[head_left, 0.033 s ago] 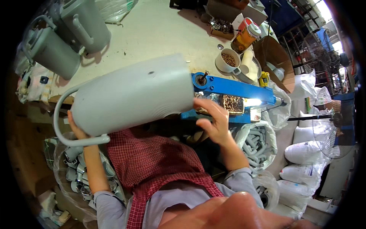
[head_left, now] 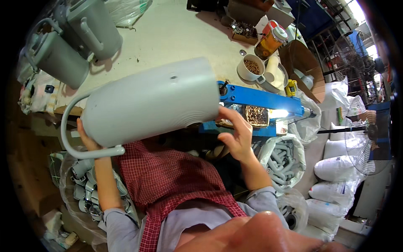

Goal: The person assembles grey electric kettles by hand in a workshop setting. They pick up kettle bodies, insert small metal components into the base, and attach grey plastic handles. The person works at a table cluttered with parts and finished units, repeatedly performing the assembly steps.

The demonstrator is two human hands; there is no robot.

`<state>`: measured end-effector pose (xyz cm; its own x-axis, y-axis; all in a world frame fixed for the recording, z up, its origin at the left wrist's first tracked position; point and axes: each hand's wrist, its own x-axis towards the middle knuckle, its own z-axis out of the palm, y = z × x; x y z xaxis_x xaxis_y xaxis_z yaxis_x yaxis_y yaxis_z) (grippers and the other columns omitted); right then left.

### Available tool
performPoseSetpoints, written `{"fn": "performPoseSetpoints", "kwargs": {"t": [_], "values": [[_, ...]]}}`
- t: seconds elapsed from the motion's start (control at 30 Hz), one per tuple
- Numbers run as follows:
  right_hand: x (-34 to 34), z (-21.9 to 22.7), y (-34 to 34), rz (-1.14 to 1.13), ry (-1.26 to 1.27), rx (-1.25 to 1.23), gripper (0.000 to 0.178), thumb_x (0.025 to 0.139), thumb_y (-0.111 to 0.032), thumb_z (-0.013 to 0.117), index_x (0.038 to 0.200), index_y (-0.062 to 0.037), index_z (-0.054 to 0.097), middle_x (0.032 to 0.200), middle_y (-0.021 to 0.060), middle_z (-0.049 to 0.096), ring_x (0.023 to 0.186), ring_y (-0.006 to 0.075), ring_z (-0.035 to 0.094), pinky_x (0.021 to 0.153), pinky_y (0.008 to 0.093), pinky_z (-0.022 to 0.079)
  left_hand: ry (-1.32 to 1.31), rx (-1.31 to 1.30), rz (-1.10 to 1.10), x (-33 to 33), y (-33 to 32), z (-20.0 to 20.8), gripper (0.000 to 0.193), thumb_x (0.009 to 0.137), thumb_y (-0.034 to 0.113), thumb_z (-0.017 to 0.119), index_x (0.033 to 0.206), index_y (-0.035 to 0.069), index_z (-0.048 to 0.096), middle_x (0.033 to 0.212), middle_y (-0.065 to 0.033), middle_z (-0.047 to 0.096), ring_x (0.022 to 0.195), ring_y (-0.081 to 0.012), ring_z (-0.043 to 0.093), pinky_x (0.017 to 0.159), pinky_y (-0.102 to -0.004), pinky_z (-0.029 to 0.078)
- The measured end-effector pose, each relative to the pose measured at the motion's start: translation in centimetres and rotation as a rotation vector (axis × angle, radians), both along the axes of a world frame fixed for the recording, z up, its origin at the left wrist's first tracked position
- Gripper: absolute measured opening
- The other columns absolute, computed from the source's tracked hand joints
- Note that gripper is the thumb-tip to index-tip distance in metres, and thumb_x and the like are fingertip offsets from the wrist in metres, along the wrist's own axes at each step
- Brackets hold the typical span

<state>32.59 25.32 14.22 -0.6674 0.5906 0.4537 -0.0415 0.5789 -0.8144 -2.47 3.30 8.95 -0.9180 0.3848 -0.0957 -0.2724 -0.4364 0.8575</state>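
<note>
A large grey plastic jug [head_left: 151, 105] lies on its side across my front, its curved handle [head_left: 69, 130] toward the left. My left hand [head_left: 88, 136] is closed around the lower left end, with most of its fingers hidden behind the jug. At the right end, my right hand [head_left: 236, 132] holds the rim by its fingertips, while the thumb stands apart. A small hole shows in the jug's upper wall. Just beyond the rim is the end of a blue machine arm [head_left: 260, 97], with a bolt standing up from it.
More grey jugs [head_left: 63, 59] stand on the pale table [head_left: 168, 29] at far left. A white cup [head_left: 250, 69] of small brass-coloured parts sits at right, near a jar [head_left: 270, 42]. Bags of grey handles [head_left: 280, 157] and grey parts [head_left: 86, 185] flank me.
The jug has shifted slightly to the right with my left hand, and its rim now covers more of the blue arm's end. My right hand has barely moved.
</note>
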Motion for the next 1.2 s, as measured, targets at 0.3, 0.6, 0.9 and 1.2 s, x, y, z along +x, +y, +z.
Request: {"fn": "performPoseSetpoints", "kwargs": {"t": [0.3, 0.6, 0.9, 1.2], "values": [[9.9, -7.4, 2.5, -0.788, 0.561, -0.487, 0.026, 0.098, -0.010, 0.054, 0.120, 0.0038, 0.057, 0.107, 0.0053, 0.061, 0.092, 0.0126, 0.055, 0.082, 0.0291, 0.045, 0.274, 0.014, -0.320, 11.4, 14.9, -0.2, 0.057, 0.096, 0.046, 0.049, 0.134, 0.004, 0.046, 0.120, -0.0096, 0.057, 0.110, -0.0207, 0.056, 0.094, -0.0335, 0.047], [14.6, -8.4, 5.3, -0.817, 0.585, -0.385, 0.031, 0.101, -0.014, 0.052, 0.127, 0.0020, 0.051, 0.108, 0.0042, 0.059, 0.097, 0.0118, 0.055, 0.083, 0.0255, 0.045, 0.148, 0.132, -0.514, 16.2, 19.0, 0.2, 0.062, 0.088, 0.042, 0.066, 0.132, 0.003, 0.044, 0.119, -0.0094, 0.048, 0.106, -0.0160, 0.051, 0.092, -0.0290, 0.045], [13.5, -8.0, 5.6, -0.847, 0.582, -0.382, 0.030, 0.100, -0.011, 0.052, 0.127, 0.0024, 0.052, 0.112, 0.0054, 0.061, 0.096, 0.0112, 0.057, 0.081, 0.0234, 0.045, 0.096, 0.141, -0.500, 15.5, 19.0, -0.4, 0.062, 0.089, 0.043, 0.064, 0.132, 0.003, 0.043, 0.118, -0.0094, 0.049, 0.106, -0.0169, 0.051, 0.092, -0.0294, 0.045], [15.2, -8.5, 5.5, -0.979, 0.342, -0.398, 0.025, 0.093, -0.006, 0.058, 0.115, 0.0051, 0.062, 0.109, 0.0077, 0.065, 0.095, 0.0141, 0.059, 0.085, 0.0271, 0.046, 0.312, -0.027, -0.486, 15.6, 18.6, -2.4, 0.062, 0.091, 0.043, 0.060, 0.134, 0.002, 0.043, 0.127, -0.0111, 0.047, 0.118, -0.0209, 0.046, 0.102, -0.0356, 0.038]]}}
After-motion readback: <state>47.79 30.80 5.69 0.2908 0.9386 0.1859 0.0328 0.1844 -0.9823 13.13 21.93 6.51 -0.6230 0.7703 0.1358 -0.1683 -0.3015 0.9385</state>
